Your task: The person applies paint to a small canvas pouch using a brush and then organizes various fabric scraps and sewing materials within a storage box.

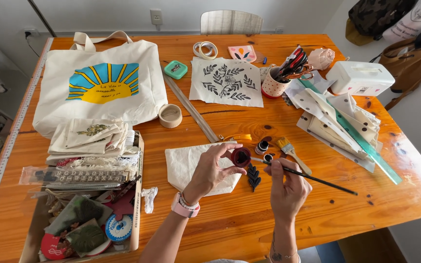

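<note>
Two bare hands work near the table's front edge, just below centre. The left hand, a pink watch on its wrist, pinches a small red paint pot between thumb and fingertips, holding it tilted above the wood. The right hand is closed around a thin black paintbrush, whose tip reaches into the pot while the handle points out toward 4 o'clock.

At 7 o'clock of the pot lies a plain cream cloth piece, partly under the left hand. A black leaf-shaped stamp lies between the hands, at 5 o'clock of the pot. Two small paint bottles stand just beyond at 1 o'clock, with a flat bristle brush beside them at 3 o'clock.

Bare wood runs along the front edge around both forearms, and at 4 o'clock toward the right corner. To 9 o'clock, a cardboard box of stamps and folded fabric crowds the left edge.

At 10 o'clock, a cream tote bag with a painted sun lies flat on the orange wooden table. At 12 o'clock rests a cloth square printed with black leaves, and a dotted cup of scissors just to its right. Paper patterns and a green ruler pile at 2 o'clock, beside a white plastic box. A measuring tape runs along the far left edge. Beyond the far edge stand a chair back and a white wall with a socket.
</note>
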